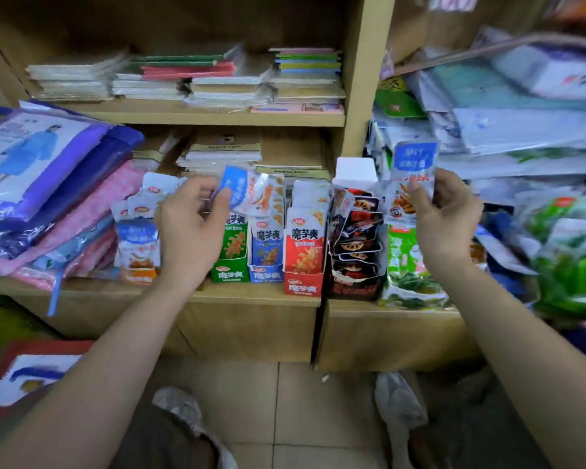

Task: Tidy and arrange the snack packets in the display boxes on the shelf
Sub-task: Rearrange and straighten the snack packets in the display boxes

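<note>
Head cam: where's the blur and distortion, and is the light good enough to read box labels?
Head view: sharpest at centre, the red box label is legible. Head view: the packets in the left hand smear, as does the pile of bags at right. Head view: shelf edges slant from the wide lens. Head view: soft even light, no harsh glare, its top bay dim.

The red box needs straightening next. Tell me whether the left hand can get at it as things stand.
Probably yes. The red box stands at the shelf front with nothing before it, a little right of the left hand. But that hand's fingers pinch a blue-topped packet, which should go down first.
</note>
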